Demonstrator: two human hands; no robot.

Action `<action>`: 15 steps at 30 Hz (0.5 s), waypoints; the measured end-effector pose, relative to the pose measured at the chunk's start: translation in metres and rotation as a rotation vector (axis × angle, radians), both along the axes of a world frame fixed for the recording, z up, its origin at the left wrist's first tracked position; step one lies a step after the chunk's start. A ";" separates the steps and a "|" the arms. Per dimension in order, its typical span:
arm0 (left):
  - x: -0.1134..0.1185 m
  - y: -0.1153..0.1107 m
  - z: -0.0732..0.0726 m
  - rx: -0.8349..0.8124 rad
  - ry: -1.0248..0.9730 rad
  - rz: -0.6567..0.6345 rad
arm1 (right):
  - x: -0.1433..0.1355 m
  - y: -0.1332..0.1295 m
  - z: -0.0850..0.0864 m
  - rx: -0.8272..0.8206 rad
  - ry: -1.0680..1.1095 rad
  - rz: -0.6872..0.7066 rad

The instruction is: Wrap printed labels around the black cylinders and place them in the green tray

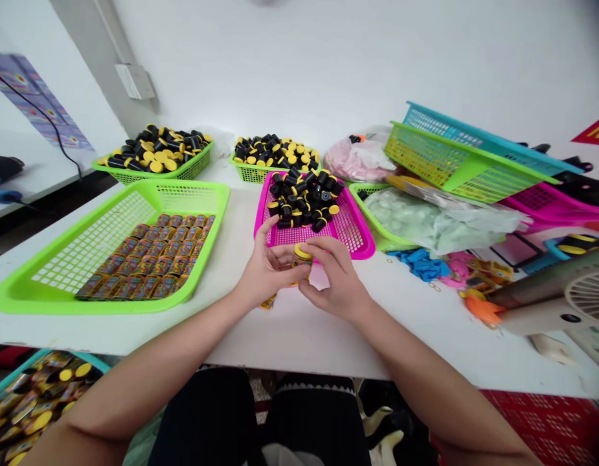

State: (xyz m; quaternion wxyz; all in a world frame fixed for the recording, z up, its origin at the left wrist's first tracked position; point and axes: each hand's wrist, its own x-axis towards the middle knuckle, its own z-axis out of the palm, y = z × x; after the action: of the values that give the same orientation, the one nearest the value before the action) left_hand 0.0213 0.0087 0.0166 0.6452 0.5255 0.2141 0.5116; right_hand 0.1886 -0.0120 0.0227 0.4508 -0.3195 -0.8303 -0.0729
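Note:
A small yellow-capped cylinder (303, 252) with what looks like a printed sleeve is held between both hands. My left hand (263, 272) grips its side, with the index finger raised. The fingertips of my right hand (335, 278) close on its capped end from the right. Below my left hand, a small printed yellow piece (269, 302) shows on the table. Just beyond my hands stands a pink basket (360, 241) with a heap of black cylinders (299, 199) with yellow caps. The fingers hide much of the held cylinder.
A green basket (17, 285) at left holds rows of printed cylinders (158, 259). Two green baskets (195, 165) of black-and-yellow cylinders stand behind. Stacked baskets (454, 165), plastic bags (416, 217) and a fan (581, 294) occupy the right. A lower-left bin (92, 362) holds more pieces.

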 end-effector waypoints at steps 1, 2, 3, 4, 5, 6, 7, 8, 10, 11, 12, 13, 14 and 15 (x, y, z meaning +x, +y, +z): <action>0.001 0.000 0.000 0.002 0.000 -0.031 | -0.001 0.000 0.000 0.033 -0.004 -0.009; 0.001 0.000 0.000 0.007 0.000 -0.060 | -0.002 -0.001 0.000 0.052 -0.009 -0.014; 0.001 0.000 0.000 0.012 0.002 -0.081 | -0.002 -0.001 0.000 0.062 -0.009 -0.022; 0.001 -0.001 0.001 0.020 0.003 -0.089 | -0.003 -0.002 0.000 0.065 0.000 -0.033; 0.001 -0.002 0.002 0.030 0.000 -0.080 | -0.005 -0.003 -0.001 0.064 0.022 -0.047; 0.002 -0.003 0.003 0.041 -0.004 -0.059 | -0.006 -0.003 -0.002 0.054 0.057 -0.067; 0.002 -0.004 0.005 0.047 -0.006 -0.031 | -0.007 -0.004 -0.003 0.031 0.100 -0.087; 0.002 -0.006 0.006 0.049 -0.003 -0.004 | -0.008 -0.005 -0.004 -0.002 0.146 -0.105; 0.003 -0.008 0.008 0.043 0.011 0.037 | -0.011 -0.007 -0.006 -0.084 0.220 -0.127; 0.003 -0.009 0.008 0.040 0.018 0.051 | -0.012 -0.008 -0.006 -0.116 0.239 -0.137; 0.004 -0.010 0.008 0.038 0.024 0.063 | -0.013 -0.008 -0.006 -0.125 0.237 -0.142; 0.004 -0.011 0.008 0.038 0.029 0.075 | -0.014 -0.009 -0.006 -0.106 0.219 -0.145; 0.004 -0.011 0.007 0.039 0.032 0.087 | -0.014 -0.009 -0.006 -0.062 0.185 -0.145; 0.005 -0.012 0.006 0.042 0.032 0.100 | -0.015 -0.009 -0.005 -0.003 0.141 -0.143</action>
State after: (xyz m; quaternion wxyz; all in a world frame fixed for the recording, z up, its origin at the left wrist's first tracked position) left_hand 0.0261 -0.0033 0.0230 0.6041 0.5357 0.2398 0.5390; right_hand 0.1735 -0.0213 0.0173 0.5014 -0.3832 -0.7715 -0.0809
